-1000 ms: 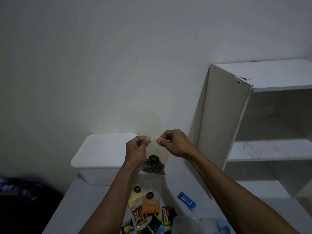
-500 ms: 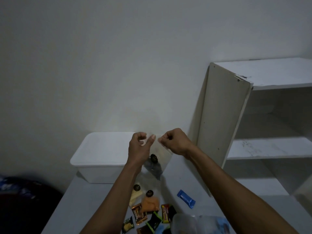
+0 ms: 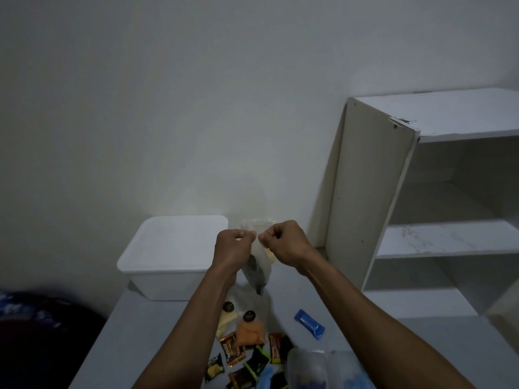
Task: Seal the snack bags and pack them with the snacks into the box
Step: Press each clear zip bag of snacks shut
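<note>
My left hand (image 3: 234, 247) and my right hand (image 3: 283, 242) hold a clear snack bag (image 3: 258, 265) up above the table, each pinching its top edge, fists close together. Dark snacks hang in the bag's lower part. Behind and left of my hands stands the white plastic box (image 3: 171, 248) with its lid on. Below the bag lie a pale yellow snack bag (image 3: 226, 318) and an orange snack bag (image 3: 250, 331), both tied at the top, among several small wrapped snacks (image 3: 252, 363). A blue wrapped snack (image 3: 309, 327) lies apart to the right.
A white open shelf unit (image 3: 421, 192) stands at the right, close to my right forearm. Clear plastic bags (image 3: 317, 369) lie at the table's near edge. A dark bundle (image 3: 36, 332) sits off the table's left side. The wall is right behind the box.
My hands have drawn closer together at the bag's top. The bag has turned and now hangs narrower and tilted between them.
</note>
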Demonstrator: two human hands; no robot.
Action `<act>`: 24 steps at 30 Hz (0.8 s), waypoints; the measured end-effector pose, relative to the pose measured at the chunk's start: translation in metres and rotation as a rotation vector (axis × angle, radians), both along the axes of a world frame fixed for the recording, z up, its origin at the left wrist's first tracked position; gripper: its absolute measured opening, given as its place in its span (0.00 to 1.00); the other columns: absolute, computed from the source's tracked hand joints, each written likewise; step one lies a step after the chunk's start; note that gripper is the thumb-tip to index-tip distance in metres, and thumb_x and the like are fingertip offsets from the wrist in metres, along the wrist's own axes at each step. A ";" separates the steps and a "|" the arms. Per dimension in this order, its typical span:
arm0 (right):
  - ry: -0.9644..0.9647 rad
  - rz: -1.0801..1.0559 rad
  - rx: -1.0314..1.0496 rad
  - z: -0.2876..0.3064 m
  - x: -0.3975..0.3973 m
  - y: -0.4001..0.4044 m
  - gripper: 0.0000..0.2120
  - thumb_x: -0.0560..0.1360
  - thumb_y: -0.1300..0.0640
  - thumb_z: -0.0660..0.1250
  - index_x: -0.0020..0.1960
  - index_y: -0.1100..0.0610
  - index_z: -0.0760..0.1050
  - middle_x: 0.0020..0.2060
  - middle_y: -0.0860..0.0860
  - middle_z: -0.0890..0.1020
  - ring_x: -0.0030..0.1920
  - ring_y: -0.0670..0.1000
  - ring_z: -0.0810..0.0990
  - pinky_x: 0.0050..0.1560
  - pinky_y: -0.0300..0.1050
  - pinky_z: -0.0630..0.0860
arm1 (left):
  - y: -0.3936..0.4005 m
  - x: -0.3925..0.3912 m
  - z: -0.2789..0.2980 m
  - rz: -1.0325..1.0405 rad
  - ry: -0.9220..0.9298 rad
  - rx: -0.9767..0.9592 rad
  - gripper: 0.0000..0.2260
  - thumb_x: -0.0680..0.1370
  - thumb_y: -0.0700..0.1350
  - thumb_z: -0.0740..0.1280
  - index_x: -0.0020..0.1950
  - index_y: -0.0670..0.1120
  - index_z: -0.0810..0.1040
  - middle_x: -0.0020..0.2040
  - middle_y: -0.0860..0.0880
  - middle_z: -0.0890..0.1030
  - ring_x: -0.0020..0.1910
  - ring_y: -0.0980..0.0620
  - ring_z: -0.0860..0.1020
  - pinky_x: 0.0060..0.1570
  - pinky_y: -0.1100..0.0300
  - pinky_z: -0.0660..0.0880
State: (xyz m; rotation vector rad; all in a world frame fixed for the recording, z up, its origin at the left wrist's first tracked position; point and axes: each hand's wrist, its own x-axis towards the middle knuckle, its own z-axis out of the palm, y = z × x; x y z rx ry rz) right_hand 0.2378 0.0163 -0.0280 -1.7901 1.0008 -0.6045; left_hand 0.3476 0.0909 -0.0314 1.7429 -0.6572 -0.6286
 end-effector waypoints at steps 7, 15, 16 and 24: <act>-0.038 -0.085 0.052 -0.015 0.004 0.007 0.10 0.77 0.56 0.69 0.40 0.60 0.82 0.37 0.53 0.84 0.37 0.47 0.79 0.35 0.39 0.75 | 0.005 -0.002 0.001 0.007 0.047 0.085 0.11 0.78 0.41 0.67 0.36 0.45 0.77 0.36 0.48 0.77 0.38 0.54 0.75 0.39 0.60 0.72; -0.057 -0.116 0.077 -0.019 0.007 0.011 0.11 0.77 0.57 0.68 0.36 0.57 0.81 0.35 0.48 0.82 0.38 0.46 0.80 0.41 0.43 0.78 | 0.008 -0.005 0.003 0.021 0.106 0.094 0.10 0.78 0.42 0.68 0.36 0.44 0.77 0.38 0.49 0.77 0.38 0.54 0.74 0.46 0.57 0.70; -0.056 -0.112 0.059 -0.018 0.007 0.012 0.11 0.78 0.57 0.68 0.37 0.56 0.81 0.36 0.48 0.83 0.39 0.46 0.80 0.42 0.43 0.79 | 0.008 -0.006 0.004 0.033 0.121 0.092 0.11 0.78 0.41 0.68 0.35 0.45 0.76 0.37 0.50 0.76 0.38 0.55 0.73 0.47 0.58 0.70; 0.129 -0.052 -0.167 -0.039 0.004 0.032 0.21 0.68 0.32 0.68 0.47 0.48 0.80 0.41 0.43 0.83 0.40 0.45 0.81 0.41 0.48 0.81 | 0.010 0.000 0.004 0.165 0.256 0.071 0.10 0.77 0.41 0.69 0.36 0.41 0.74 0.37 0.48 0.77 0.36 0.51 0.75 0.38 0.59 0.73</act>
